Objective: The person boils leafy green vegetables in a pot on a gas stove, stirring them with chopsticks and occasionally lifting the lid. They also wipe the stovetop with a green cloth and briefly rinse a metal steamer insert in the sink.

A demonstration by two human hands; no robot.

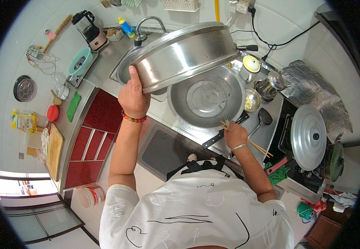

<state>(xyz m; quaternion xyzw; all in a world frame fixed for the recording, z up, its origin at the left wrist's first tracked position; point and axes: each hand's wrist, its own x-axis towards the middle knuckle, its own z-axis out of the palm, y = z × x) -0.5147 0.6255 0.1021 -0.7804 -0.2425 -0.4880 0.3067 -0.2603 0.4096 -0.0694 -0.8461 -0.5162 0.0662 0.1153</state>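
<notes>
My left hand [134, 98] grips the lower left rim of a large round stainless-steel steamer tier [186, 59]. The tier is tilted and held up over the sink side of the counter. Beneath it and to the right stands a wide metal basin [180, 107]. In my right hand [236, 135], at the basin's near rim, are a pair of wooden chopsticks [261, 148] and what looks like the handle of a wire skimmer [215, 91]. The skimmer's round mesh head is inside the basin. A black-handled kitchen knife [213, 140] lies beside the basin, left of my right hand.
Right of the basin are a small bowl [252, 100] of chopped pale pieces, a metal kettle [268, 87], an enamel mug [250, 67] and a spatula [264, 117]. A large pot lid [308, 137] covers part of the stove. The faucet [141, 35] rises behind the tier.
</notes>
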